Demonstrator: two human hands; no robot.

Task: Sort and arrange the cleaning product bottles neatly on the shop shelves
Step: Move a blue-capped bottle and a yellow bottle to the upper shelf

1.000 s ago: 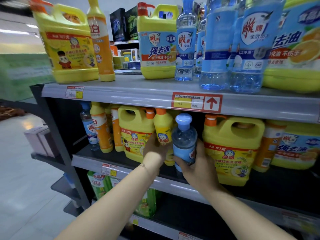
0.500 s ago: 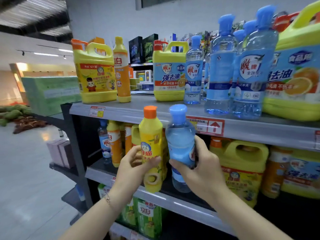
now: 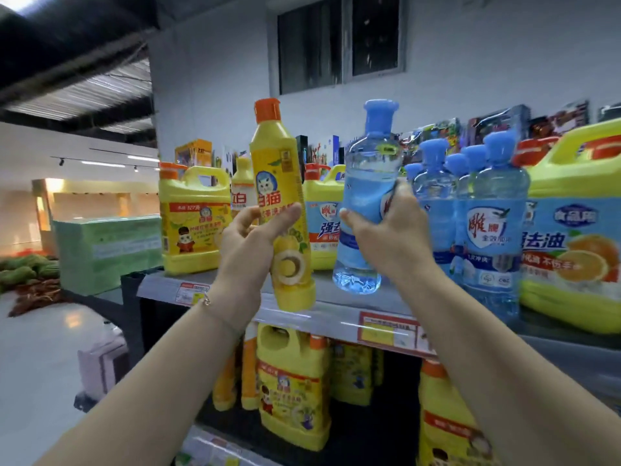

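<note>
My left hand (image 3: 245, 253) grips the yellow bottle (image 3: 279, 183), my right hand (image 3: 386, 240) the liquid-filled blue bottle (image 3: 366, 186), both near-upright, caps up.

Jug (image 3: 193, 223) on top shelf (image 3: 331, 318), left end

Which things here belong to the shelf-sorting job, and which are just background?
Job:
- left hand gripping the yellow bottle
- right hand gripping the blue bottle
- top shelf, with shelved blue bottles and yellow jugs

Background:
- green cartons
- window
- green pile on the floor
</note>
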